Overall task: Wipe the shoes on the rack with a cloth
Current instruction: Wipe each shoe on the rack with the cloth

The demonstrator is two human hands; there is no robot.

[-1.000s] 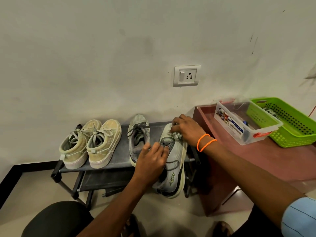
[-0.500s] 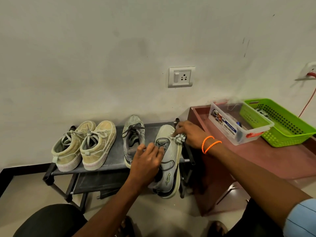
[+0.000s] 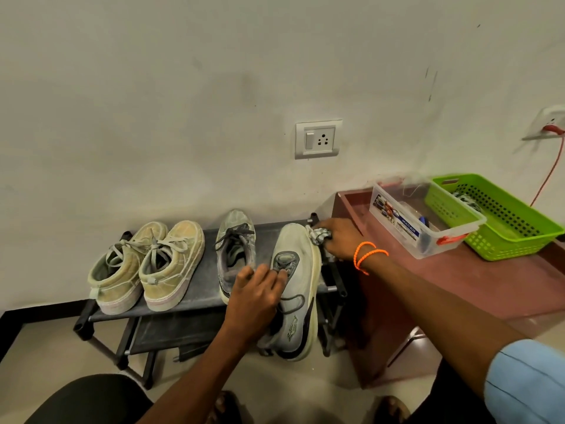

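A grey running shoe (image 3: 298, 280) lies on the right end of the black shoe rack (image 3: 201, 289), its heel hanging past the front edge. My left hand (image 3: 255, 298) grips it at the tongue and laces. My right hand (image 3: 339, 240), with orange bands on the wrist, holds a bunched checked cloth (image 3: 319, 234) against the shoe's toe on its right side. Its grey partner shoe (image 3: 235, 249) stands just left of it. A pair of tan sneakers (image 3: 149, 264) sits at the rack's left end.
A low maroon table (image 3: 458, 289) stands right of the rack, carrying a clear plastic box (image 3: 422, 218) and a green basket (image 3: 495, 215). A wall socket (image 3: 318, 139) sits above the rack. My knee (image 3: 88, 399) is at the lower left.
My right hand has slid the cloth from the top of the toe to the shoe's right edge. My left hand stays on the laces.
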